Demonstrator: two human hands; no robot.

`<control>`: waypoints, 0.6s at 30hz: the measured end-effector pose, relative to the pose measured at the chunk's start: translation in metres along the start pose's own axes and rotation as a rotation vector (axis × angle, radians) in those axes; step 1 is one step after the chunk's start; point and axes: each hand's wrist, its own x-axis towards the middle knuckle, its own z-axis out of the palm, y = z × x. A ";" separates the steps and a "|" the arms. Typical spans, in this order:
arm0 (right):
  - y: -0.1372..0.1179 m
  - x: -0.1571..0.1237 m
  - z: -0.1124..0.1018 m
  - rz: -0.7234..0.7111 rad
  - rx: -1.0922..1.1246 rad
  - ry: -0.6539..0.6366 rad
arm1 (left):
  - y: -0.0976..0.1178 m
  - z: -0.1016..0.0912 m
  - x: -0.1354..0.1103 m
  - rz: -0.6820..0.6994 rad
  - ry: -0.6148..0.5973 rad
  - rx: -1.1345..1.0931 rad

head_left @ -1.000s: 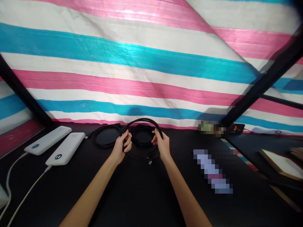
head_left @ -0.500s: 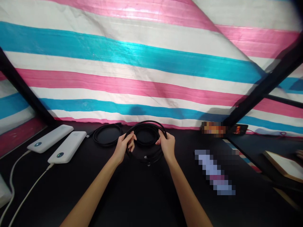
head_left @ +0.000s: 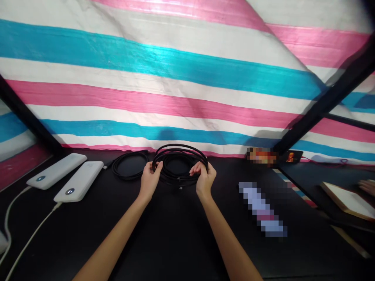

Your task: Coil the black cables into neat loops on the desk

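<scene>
A coiled black cable (head_left: 181,145) is held in loops between my two hands, above the black table. My left hand (head_left: 150,177) grips the left side of the loops, thumb on top. On the right side, my right hand (head_left: 206,177) has the loops in the crook of the thumb, with its fingers curled inward. Behind and below the held loops lies another black coil (head_left: 177,164), partly covered by them. A small light connector end (head_left: 180,188) shows below the loops. Left of my left hand, a separate coiled black cable (head_left: 129,178) rests on the table.
Two white power banks (head_left: 79,181) with white cords lie at the left. A pixelated bluish object (head_left: 260,207) is on the right, and a phone (head_left: 293,156) leans at the back. Another person's hand (head_left: 367,186) is near a white board (head_left: 348,199) at far right.
The held loops have tilted and now show as several spread strands at the top. The fingers of both hands have shifted on the cable. The view has moved slightly.
</scene>
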 end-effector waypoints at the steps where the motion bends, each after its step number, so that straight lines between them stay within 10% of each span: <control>1: 0.000 0.000 0.000 -0.023 0.033 -0.012 | 0.002 0.000 -0.001 -0.036 -0.022 0.002; 18: 0.001 -0.001 0.005 0.035 0.195 -0.130 | 0.022 0.004 -0.017 -0.359 -0.290 -0.163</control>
